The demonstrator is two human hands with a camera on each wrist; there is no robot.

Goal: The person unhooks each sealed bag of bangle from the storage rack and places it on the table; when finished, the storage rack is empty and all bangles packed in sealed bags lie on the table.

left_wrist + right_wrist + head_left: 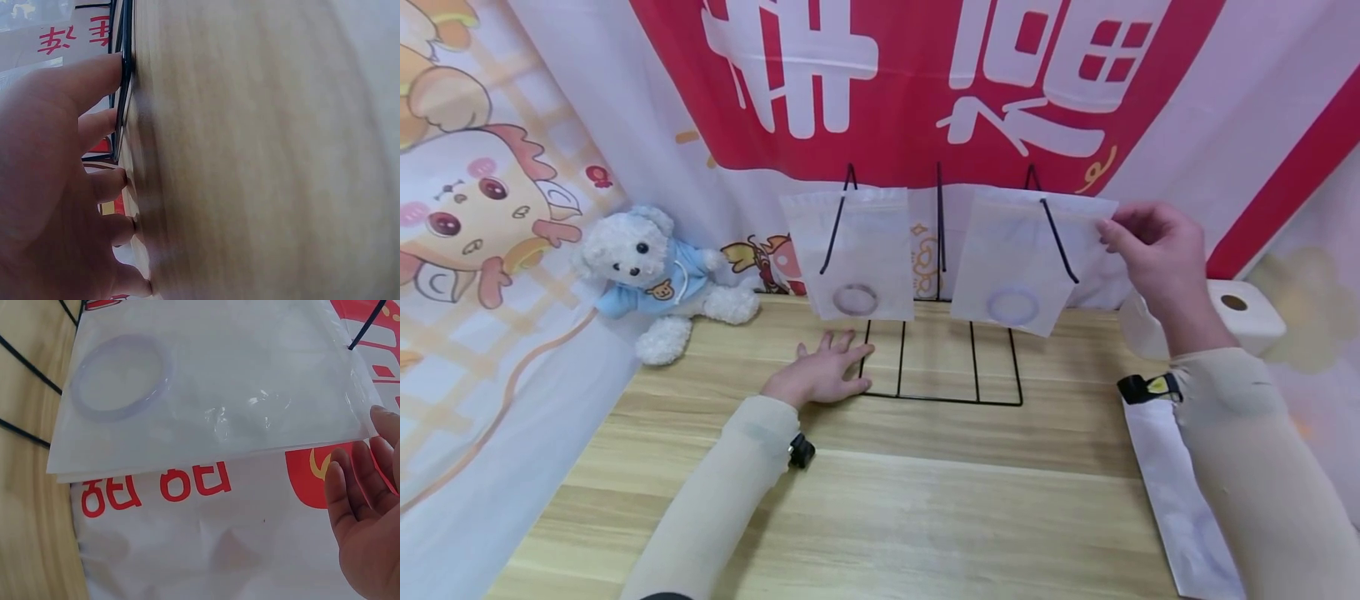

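Note:
A black wire rack (940,402) stands on the wooden table with clear zip bags hung from its prongs. My left hand (823,372) lies with fingers spread on the table, its thumb and a finger at the left side of the rack's base. At the upper right corner of the right bag (1000,258), my right hand (1161,250) pinches the plastic between thumb and fingers. Inside that bag is a pale lavender bangle (122,378). The left bag (850,242) holds a darker, brownish bangle (854,300). A prong passes through the top of each bag.
A white teddy bear (658,271) in a blue top sits at the back left. On the right, behind my forearm, is a white box (1247,312) with a round hole. Another bag (1187,508) lies along the table's right edge. A red-and-white cloth (895,108) hangs behind.

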